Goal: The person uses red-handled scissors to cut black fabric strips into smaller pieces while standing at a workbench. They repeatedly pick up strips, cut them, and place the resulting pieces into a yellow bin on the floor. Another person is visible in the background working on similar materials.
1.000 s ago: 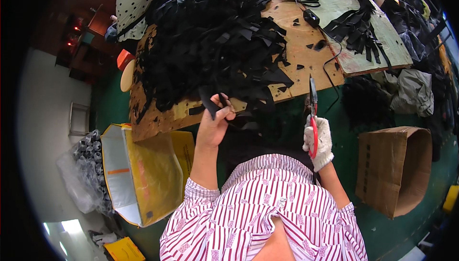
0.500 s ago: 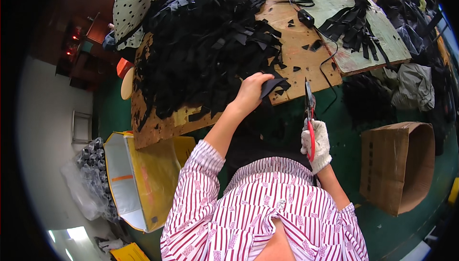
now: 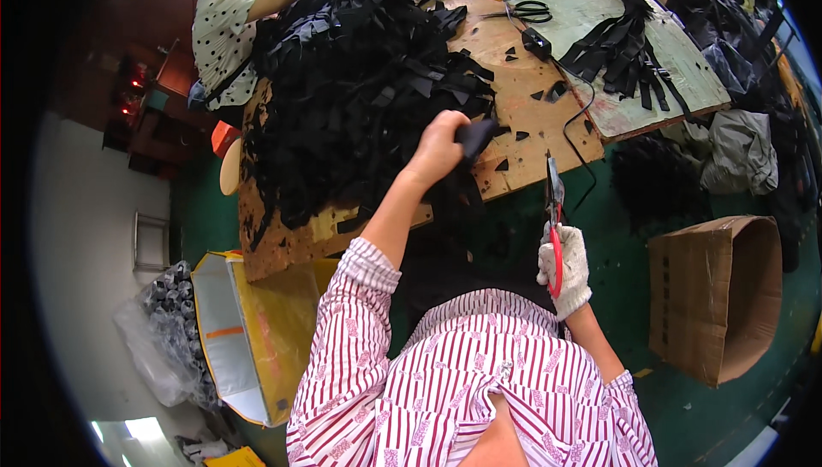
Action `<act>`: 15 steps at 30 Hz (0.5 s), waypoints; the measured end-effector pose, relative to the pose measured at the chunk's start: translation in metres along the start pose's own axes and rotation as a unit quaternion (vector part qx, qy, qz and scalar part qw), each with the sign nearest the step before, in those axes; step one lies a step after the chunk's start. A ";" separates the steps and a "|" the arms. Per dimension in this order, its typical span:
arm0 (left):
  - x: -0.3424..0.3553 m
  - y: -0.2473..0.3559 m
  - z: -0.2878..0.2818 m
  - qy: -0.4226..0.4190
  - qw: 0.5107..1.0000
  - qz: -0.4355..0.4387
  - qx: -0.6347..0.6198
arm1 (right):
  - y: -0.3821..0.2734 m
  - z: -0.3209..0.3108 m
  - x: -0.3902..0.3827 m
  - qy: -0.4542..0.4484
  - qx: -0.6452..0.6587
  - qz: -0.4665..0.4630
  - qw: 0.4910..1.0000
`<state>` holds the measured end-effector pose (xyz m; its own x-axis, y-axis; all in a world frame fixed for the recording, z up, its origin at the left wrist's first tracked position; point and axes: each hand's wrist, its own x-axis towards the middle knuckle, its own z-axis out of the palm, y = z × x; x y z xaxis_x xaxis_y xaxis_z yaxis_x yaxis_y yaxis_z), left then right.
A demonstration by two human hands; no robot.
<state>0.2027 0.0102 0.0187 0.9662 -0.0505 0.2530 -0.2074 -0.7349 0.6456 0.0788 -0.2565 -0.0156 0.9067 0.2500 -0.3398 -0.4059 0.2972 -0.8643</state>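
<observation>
My bare left hand (image 3: 439,148) is closed on a black fabric strip (image 3: 476,136), held over the right front part of a large heap of black strips (image 3: 351,116). The heap covers much of the wooden table (image 3: 514,163). In a white knitted glove, my right hand (image 3: 565,272) grips red-handled scissors (image 3: 556,244) beside the table's front edge. Their blades point away from me and look nearly closed. Small black offcuts (image 3: 503,165) lie on the bare wood to the right of the strip.
A pale board (image 3: 685,65) at the far right bears a bundle of black strips (image 3: 621,52). Black-handled scissors (image 3: 533,11) and a cable (image 3: 575,129) lie nearby. A cardboard box (image 3: 692,300) stands right, a yellow bin (image 3: 265,330) left. Another person (image 3: 224,39) reaches across the heap.
My left hand has moved slightly away from me with the strip, which now hangs differently. The scissors stay almost in place. The other person has straightened, arm stretched over the far side.
</observation>
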 end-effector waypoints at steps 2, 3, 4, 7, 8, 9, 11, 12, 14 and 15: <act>-0.003 0.014 -0.028 0.048 0.993 -0.083 -0.076 | 0.000 0.000 0.000 -0.001 0.001 -0.005 1.000; -0.004 0.012 -0.036 0.108 0.980 -0.032 -0.164 | 0.000 0.000 0.001 -0.001 0.003 -0.006 1.000; -0.008 0.012 -0.049 0.119 0.944 -0.061 -0.301 | 0.000 0.001 0.002 -0.001 0.004 -0.008 1.000; -0.024 0.033 -0.075 0.145 0.843 -0.070 -0.513 | -0.004 0.006 0.001 -0.007 -0.006 -0.006 1.000; -0.033 0.038 -0.079 0.153 0.818 -0.058 -0.551 | -0.003 0.008 0.001 -0.016 -0.011 -0.015 1.000; -0.042 0.040 -0.074 0.150 0.820 -0.075 -0.547 | 0.001 0.008 0.000 -0.024 -0.017 -0.025 0.999; -0.055 0.045 -0.051 0.141 0.823 -0.110 -0.539 | 0.003 0.011 0.001 -0.043 -0.057 -0.036 0.997; -0.063 0.046 -0.043 0.128 0.820 -0.123 -0.544 | -0.001 0.014 0.000 -0.057 -0.092 -0.039 0.993; -0.076 0.045 -0.027 0.108 0.814 -0.143 -0.553 | 0.000 0.017 0.000 -0.075 -0.143 -0.053 0.986; -0.081 0.041 -0.018 0.104 0.815 -0.151 -0.550 | 0.002 0.017 0.002 -0.077 -0.183 -0.066 0.978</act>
<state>0.1129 -0.0034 0.0372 0.9755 0.2201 0.0063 -0.0878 0.3627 0.9278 0.0772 -0.2399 -0.0120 0.9089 0.3754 -0.1817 -0.1937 -0.0061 -0.9810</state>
